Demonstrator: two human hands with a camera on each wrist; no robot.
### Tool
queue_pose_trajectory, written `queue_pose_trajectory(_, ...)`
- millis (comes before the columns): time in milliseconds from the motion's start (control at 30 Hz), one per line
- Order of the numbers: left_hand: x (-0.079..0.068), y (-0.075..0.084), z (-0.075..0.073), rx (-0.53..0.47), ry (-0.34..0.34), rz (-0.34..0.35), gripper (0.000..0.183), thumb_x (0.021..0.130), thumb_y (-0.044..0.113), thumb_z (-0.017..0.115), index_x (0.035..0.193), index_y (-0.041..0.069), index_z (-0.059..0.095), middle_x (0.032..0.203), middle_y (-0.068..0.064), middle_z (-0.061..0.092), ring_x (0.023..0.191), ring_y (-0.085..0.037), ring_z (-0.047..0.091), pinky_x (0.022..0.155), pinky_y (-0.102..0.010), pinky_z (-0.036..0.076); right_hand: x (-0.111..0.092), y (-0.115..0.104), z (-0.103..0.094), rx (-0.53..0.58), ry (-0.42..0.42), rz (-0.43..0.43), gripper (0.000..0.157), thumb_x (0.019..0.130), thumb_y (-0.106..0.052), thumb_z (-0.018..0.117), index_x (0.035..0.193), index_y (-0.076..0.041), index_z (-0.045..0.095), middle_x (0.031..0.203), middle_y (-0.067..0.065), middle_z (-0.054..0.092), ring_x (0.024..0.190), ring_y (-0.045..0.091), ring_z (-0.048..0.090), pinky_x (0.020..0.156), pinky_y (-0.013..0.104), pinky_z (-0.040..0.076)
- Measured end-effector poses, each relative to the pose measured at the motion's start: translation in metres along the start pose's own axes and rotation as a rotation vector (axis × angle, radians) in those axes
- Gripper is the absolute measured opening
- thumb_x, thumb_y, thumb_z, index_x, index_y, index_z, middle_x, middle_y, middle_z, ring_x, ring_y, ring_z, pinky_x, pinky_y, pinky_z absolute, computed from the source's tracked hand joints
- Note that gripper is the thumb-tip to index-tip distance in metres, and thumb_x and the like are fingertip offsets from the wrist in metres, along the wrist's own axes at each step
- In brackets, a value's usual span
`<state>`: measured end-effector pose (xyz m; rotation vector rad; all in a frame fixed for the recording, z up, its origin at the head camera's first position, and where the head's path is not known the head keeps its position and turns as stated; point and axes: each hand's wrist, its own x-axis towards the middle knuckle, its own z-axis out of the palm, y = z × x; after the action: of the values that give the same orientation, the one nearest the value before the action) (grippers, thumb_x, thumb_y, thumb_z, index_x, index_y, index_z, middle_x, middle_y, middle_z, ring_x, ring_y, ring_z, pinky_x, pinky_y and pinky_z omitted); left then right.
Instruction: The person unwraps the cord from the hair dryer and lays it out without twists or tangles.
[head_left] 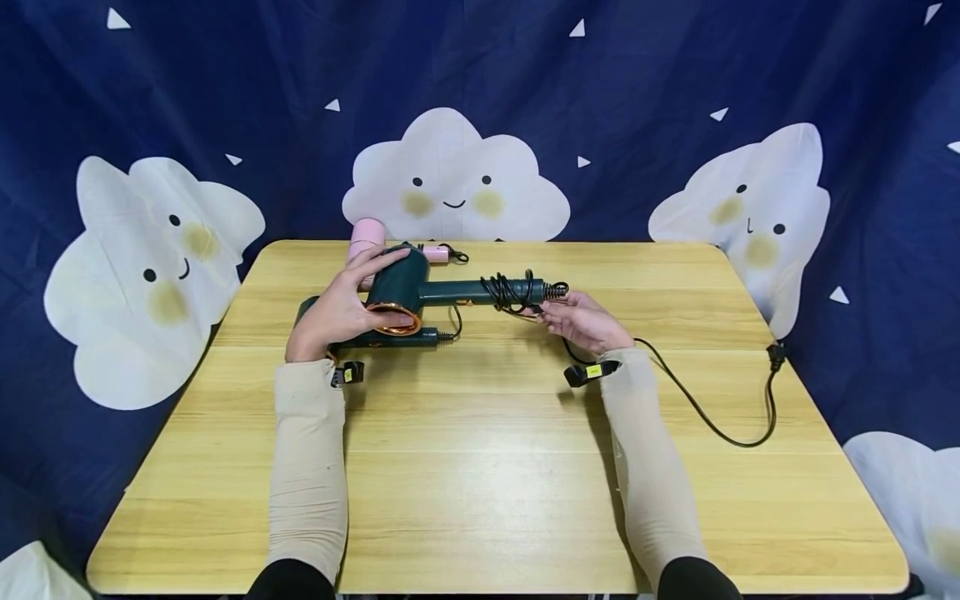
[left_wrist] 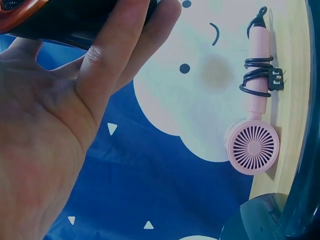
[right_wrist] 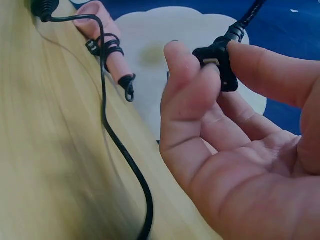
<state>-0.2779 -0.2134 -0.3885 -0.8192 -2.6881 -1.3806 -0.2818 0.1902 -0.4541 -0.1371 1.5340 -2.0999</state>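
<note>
A dark green hair dryer point(head_left: 401, 283) with a copper-coloured rim is held above the table, its handle pointing right. My left hand point(head_left: 330, 310) grips its round head, fingers over the top and thumb low at the rim. Black cord point(head_left: 510, 292) is wound around the handle near its end. In the right wrist view, my right hand point(right_wrist: 200, 130) pinches the cord's black plug point(right_wrist: 228, 80) between thumb and fingers. Below and behind the left hand lies a second dark green hair dryer point(head_left: 397, 340), partly hidden.
A pink hair dryer point(left_wrist: 258, 105) with its cord wrapped around the handle lies at the back edge. A loose black cord point(head_left: 701, 408) curves across the table's right side to a plug point(head_left: 776, 357) at the edge. A blue curtain point(head_left: 615, 92) hangs behind the wooden table point(head_left: 480, 500).
</note>
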Motion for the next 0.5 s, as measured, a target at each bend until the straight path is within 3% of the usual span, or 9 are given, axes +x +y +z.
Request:
queue_pose_trajectory(100,0.000,0.002,0.001,0.001,-0.018,-0.009,0.093,0.066,0.026,0.093,0.144,0.043,0.045,0.158,0.001,0.031,0.136,-0.025,0.037,0.109,-0.056,0.036,-0.003,-0.005,0.000,0.016,0.057,0.001,0.014,0.100,-0.001,0.051,0.092,-0.005,0.061,0.088,0.005,0.072,0.075,0.010,0.067,0.067,0.019,0.053)
queue_pose_trajectory(267,-0.002,0.015,0.001,-0.018,-0.056,-0.025,0.093,0.069,0.017,0.091,0.148,0.029,0.045,0.161,-0.003,0.025,0.141,-0.031,0.034,0.110,-0.058,0.035,-0.008,-0.015,0.002,0.026,0.137,-0.037,0.024,0.101,0.003,0.040,0.115,-0.006,0.057,0.095,0.001,0.068,0.071,0.009,0.064,0.067,0.017,0.053)
queue_pose_trajectory(400,-0.004,0.028,0.000,-0.025,-0.073,-0.015,0.092,0.069,0.014,0.090,0.149,0.020,0.045,0.160,-0.007,0.025,0.141,-0.033,0.034,0.111,-0.058,0.033,-0.013,-0.023,0.006,0.029,0.212,-0.098,0.015,0.101,-0.006,0.050,0.111,-0.006,0.061,0.099,-0.002,0.065,0.062,0.005,0.061,0.066,0.017,0.054)
queue_pose_trajectory(500,-0.004,0.032,0.000,-0.034,-0.079,-0.023,0.091,0.070,0.014,0.090,0.148,0.019,0.045,0.160,-0.006,0.026,0.139,-0.033,0.037,0.111,-0.057,0.033,-0.017,-0.030,0.009,0.040,0.231,-0.158,0.011,0.099,-0.008,0.057,0.103,-0.006,0.066,0.095,-0.002,0.069,0.066,0.005,0.065,0.066,0.017,0.055)
